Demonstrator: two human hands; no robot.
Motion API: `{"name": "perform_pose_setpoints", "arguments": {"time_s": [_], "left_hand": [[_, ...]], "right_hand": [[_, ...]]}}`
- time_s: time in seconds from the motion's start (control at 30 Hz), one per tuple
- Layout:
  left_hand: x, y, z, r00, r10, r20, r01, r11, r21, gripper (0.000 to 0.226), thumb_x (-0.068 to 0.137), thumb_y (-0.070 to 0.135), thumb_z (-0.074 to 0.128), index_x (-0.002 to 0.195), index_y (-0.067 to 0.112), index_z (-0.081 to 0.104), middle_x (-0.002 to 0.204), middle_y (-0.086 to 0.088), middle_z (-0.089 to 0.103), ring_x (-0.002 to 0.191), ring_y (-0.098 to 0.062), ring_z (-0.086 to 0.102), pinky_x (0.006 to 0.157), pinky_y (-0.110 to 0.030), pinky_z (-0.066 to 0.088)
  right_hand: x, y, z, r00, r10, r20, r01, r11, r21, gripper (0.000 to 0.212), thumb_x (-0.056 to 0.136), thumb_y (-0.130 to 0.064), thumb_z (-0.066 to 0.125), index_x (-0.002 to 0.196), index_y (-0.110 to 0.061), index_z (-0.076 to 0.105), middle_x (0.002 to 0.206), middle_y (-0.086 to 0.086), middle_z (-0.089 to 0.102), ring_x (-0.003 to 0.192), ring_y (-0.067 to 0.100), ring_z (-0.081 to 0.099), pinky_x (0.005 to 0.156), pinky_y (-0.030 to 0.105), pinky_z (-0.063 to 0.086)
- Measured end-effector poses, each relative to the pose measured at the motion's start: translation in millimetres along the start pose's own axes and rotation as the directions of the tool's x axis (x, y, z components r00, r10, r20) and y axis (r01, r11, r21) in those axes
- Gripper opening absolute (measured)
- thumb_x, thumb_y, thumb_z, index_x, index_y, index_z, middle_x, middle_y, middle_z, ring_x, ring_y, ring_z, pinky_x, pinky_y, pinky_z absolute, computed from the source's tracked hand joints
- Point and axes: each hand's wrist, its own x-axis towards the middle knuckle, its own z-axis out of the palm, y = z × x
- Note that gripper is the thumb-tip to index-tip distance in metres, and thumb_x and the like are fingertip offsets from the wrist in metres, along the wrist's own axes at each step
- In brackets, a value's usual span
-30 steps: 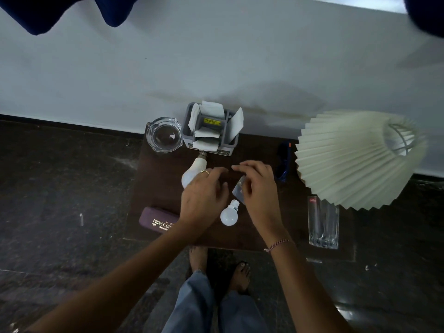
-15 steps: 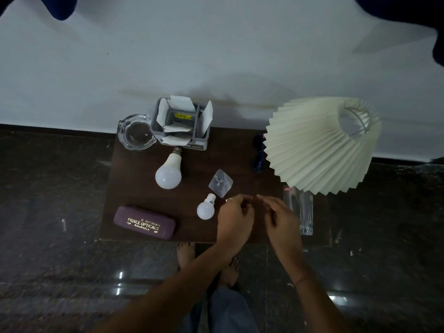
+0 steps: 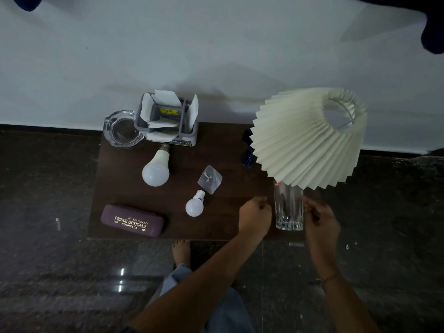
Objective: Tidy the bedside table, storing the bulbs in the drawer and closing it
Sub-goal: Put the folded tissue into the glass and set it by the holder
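Observation:
Two white bulbs lie on the dark brown bedside table (image 3: 216, 227): a large bulb (image 3: 155, 173) left of centre and a small bulb (image 3: 194, 206) nearer the front. My left hand (image 3: 255, 216) hovers over the front right of the table with its fingers curled in, holding nothing, just left of a tall drinking glass (image 3: 288, 207). On the other side of that glass is my right hand (image 3: 319, 221), fingers loosely curled close to its wall; I cannot see a grip. Both bulbs lie well left of my hands. No drawer shows from above.
A clear plastic packet (image 3: 209, 179) lies by the small bulb. A purple spectacle case (image 3: 133, 223) sits front left, with a glass ashtray (image 3: 121, 132) and a grey organiser (image 3: 168, 121) holding papers at the back. A pleated lampshade (image 3: 307, 138) overhangs the right side, above a blue object (image 3: 247, 150).
Both hands left the bulbs and packet in the table's middle and moved right and toward the front. They now flank the drinking glass. The bulbs stayed put.

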Motion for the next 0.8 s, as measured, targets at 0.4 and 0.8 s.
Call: {"name": "perform_pose_setpoints", "arguments": {"time_s": [0.4,0.8], "left_hand": [[9,13,27,0.994,-0.092,0.052,0.096,0.991,-0.093,0.024,0.095,0.026,0.045,0.078,0.025,0.063,0.066,0.007,0.051,0.055,-0.006,0.041,0.051,-0.018,0.032],[15,-2,12,0.994,-0.103,-0.032,0.1,0.993,-0.062,0.029,0.083,0.023,0.066,0.111,0.013,0.068,0.105,-0.005,0.072,0.064,0.003,0.055,0.047,-0.002,0.039]], "right_hand": [[33,18,2,0.845,0.452,0.286,-0.528,0.794,0.302,0.026,0.088,-0.019,0.058,0.11,-0.005,0.063,0.108,0.016,0.066,0.099,0.03,0.062,0.084,0.043,0.052],[16,5,3,0.79,0.435,0.432,-0.607,0.654,0.452,0.026,0.084,-0.01,0.062,0.104,0.006,0.061,0.096,0.016,0.067,0.086,0.023,0.064,0.079,0.03,0.054]]}}
